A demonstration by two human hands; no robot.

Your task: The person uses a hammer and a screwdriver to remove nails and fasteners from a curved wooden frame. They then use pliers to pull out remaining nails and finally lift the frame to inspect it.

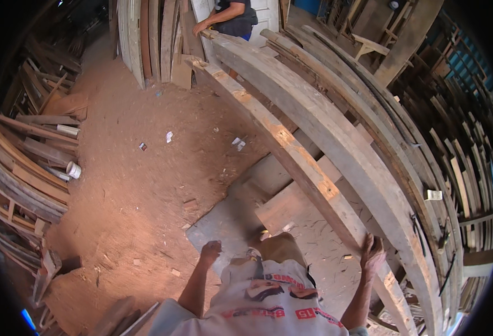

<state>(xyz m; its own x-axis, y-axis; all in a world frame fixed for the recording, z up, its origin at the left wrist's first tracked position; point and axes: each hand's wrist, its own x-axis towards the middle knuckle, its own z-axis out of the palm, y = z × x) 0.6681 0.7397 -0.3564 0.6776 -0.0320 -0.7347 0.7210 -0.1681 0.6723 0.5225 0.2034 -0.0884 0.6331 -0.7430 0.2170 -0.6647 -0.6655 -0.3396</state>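
Observation:
A long wooden beam (300,154), weathered with lighter scraped patches, runs from the far middle to the near right. My right hand (373,255) grips it near its close end, fingers over the top edge. My left hand (210,250) hangs beside my body with its fingers curled, and nothing shows in it. Alongside lies a thicker grey beam (328,120), just right of the one I hold. At its far end another person's hand (201,27) rests near the tip.
More long timbers (364,95) lie to the right, with stacked boards (462,185) beyond them. Wood piles (28,173) and a white bucket (74,169) line the left. Scraps litter the dirt floor (140,196). A wide board (285,207) and a dark sheet (207,224) lie near my feet.

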